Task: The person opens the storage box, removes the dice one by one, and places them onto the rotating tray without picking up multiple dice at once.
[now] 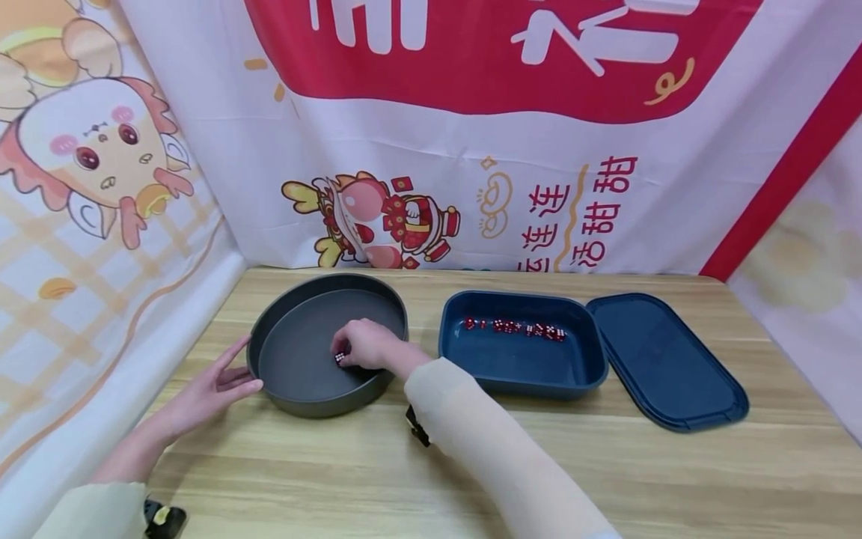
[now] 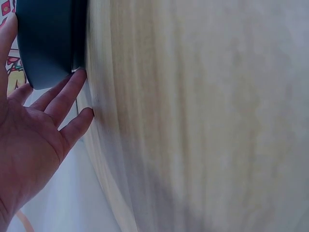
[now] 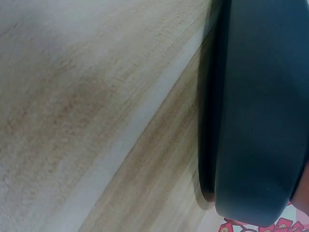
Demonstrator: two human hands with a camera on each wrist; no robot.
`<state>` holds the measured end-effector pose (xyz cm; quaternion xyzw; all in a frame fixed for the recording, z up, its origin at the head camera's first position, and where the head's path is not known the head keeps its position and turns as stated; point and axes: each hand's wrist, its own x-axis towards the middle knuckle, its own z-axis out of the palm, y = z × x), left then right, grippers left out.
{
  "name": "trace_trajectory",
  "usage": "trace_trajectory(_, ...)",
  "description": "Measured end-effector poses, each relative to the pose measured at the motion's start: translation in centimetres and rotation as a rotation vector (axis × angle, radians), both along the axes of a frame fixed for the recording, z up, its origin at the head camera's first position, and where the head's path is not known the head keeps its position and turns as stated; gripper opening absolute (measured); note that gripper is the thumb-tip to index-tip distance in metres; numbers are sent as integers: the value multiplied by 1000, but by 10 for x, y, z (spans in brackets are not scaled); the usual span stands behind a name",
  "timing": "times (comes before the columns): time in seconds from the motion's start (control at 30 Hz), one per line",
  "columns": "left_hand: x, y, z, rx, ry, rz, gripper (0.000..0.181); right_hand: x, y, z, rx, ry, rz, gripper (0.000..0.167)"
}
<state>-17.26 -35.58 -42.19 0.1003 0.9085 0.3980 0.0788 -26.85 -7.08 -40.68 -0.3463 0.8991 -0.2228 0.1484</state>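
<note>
Right hand [image 1: 369, 344] pinches a die [image 1: 340, 359] inside the pan [image 1: 296, 340] | left hand [image 1: 205, 397] spread against its side | I'd fear a slack pinch dropping the die

And here the wood-grained desk [image 1: 303, 479] is backed by red-and-white printed cloth [image 1: 498, 135], flanked at left by cartoon-covered fabric [image 1: 94, 157]!
</note>
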Motion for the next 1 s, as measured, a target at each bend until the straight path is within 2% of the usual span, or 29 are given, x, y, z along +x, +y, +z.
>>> trace_trajectory(0.17, -1, 0, -1, -9, 5, -2, 87, 0, 4, 3, -7, 12, 7, 11)
trace_trajectory(0.33, 0, 0, -1, -3, 5, 0, 88, 4, 17, 19, -56, -12, 9, 20)
trace_trajectory(0.57, 0, -1, -1, -2, 4, -3, 88, 7, 51, 42, -136, -27, 65, 24)
trace_trajectory(0.73, -1, -1, -1, -3, 0, 0, 88, 7, 78, 52, -154, -40, 69, 23)
trace_trajectory(1.0, -2, 0, -1, 0, 8, -3, 87, 12, 121, 66, -140, 32, 70, 21)
